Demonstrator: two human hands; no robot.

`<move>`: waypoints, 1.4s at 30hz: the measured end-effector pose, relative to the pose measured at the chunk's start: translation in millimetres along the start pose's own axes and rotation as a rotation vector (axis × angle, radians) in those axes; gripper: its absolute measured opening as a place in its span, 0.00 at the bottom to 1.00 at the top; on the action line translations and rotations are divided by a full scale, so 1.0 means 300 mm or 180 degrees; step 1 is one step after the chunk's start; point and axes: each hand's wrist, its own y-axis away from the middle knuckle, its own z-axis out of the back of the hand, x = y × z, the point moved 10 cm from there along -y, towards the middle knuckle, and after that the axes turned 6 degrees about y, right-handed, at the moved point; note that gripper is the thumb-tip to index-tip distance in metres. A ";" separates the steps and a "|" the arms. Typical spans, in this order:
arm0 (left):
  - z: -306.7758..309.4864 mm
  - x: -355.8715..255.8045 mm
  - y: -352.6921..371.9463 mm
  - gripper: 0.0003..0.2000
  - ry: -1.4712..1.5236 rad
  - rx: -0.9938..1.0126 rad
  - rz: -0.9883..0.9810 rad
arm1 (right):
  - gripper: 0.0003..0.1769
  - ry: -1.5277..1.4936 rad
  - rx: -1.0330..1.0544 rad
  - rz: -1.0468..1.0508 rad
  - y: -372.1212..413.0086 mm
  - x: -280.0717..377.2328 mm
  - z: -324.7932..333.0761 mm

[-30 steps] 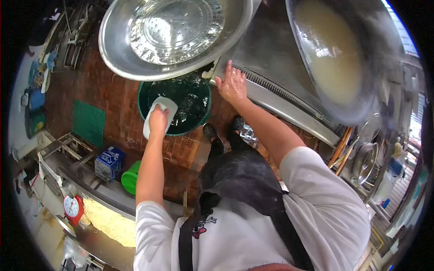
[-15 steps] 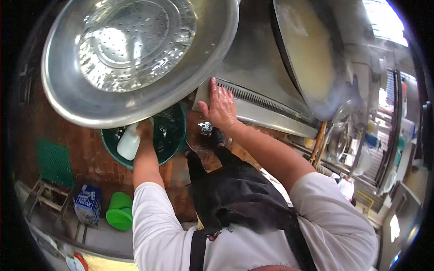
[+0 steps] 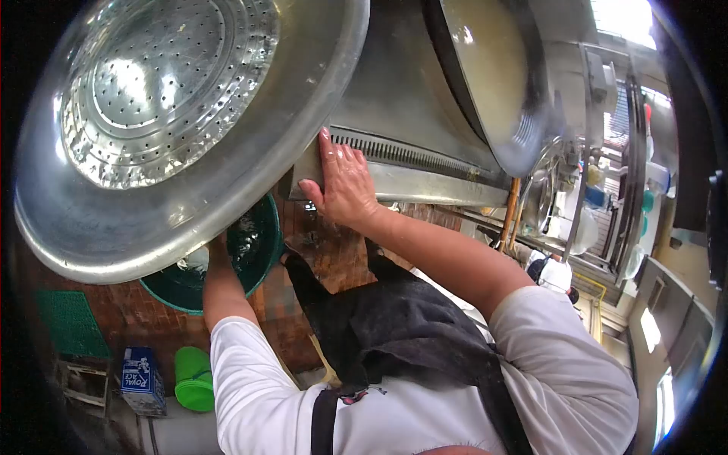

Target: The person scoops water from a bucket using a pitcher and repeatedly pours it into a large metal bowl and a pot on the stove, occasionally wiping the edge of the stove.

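The wide steel basin (image 3: 114,227) overhung the green tub (image 3: 258,243) on the brick floor; the left hand (image 3: 218,244) reached into that tub beside a white scoop (image 3: 194,260), its grip hidden under the basin's rim, so I could not tell it; the right hand (image 3: 341,186) lay flat, fingers spread, on the stove ledge (image 3: 425,182); on wet steel that palm might slip, or a lifted arm might knock the basin.

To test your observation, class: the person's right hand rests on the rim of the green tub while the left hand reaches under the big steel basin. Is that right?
No. The head view shows the right hand on the corner of the steel counter, not on the green tub. The left hand does reach under the big steel basin.
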 end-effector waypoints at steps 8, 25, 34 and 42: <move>0.043 0.008 0.175 0.26 -0.0537 0.0479 -0.1192 | 0.48 -0.0092 -0.0084 -0.0006 0.016 -0.005 0.027; 1.501 -0.876 0.439 0.15 0.1744 0.0544 -0.0059 | 0.41 -0.0999 -0.0559 -0.0097 0.084 -0.079 0.118; 1.650 -1.417 0.348 0.21 0.0658 0.0540 -0.0719 | 0.12 -0.1667 -0.0677 -0.0658 0.105 -0.279 0.077; 1.541 -1.752 0.279 0.19 0.0132 0.0752 -0.1099 | 0.16 -0.1358 -0.0794 -0.0737 0.195 -0.475 0.044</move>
